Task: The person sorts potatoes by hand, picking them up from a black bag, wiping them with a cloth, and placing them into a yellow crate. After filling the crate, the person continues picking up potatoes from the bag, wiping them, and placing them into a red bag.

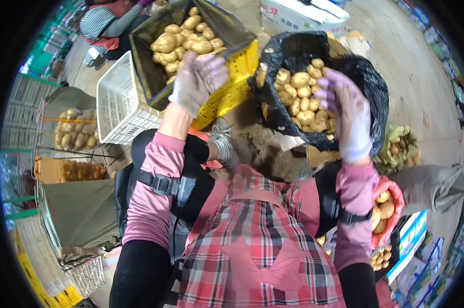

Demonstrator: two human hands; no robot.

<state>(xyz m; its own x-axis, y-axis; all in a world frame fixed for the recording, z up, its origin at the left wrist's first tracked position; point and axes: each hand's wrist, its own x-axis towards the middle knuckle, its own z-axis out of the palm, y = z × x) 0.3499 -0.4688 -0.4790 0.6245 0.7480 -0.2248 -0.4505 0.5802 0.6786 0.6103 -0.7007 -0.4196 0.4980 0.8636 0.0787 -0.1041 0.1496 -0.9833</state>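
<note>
The potatoes (pixel 304 105) are lying in a loose heap inside a crumpled, glossy black bag (pixel 377 97) in front of the person's right side, and more potatoes are filling the yellow crate (pixel 243 69) in front of the left side. They are showing pale yellow-brown skins, mostly smooth, with some brownish smudges, and their shapes are ranging from nearly round to oval. Several are catching the light with a soft shine; those in the crate are resting against a dark lining (pixel 146 54), some large and some small, while those in the bag are crowding closely together. The left hand (pixel 200 82), wearing a thin whitish glove, is hovering at the near side of the crate opening, its fingers released and slightly curving, with the potatoes just beyond them. The right hand (pixel 342 105), in a similar glove looking purplish at the fingers, is reaching over the right part of the bag, its fingers released, loosely bending and pointing towards the potatoes; whether they are touching any is impossible to tell. A white crate (pixel 120 97) is standing beside the yellow one, and a mesh sack (pixel 77 131) is holding further potatoes farther left. A red bag (pixel 392 192) is sitting near the right forearm, with larger-looking potatoes showing in its opening
</note>
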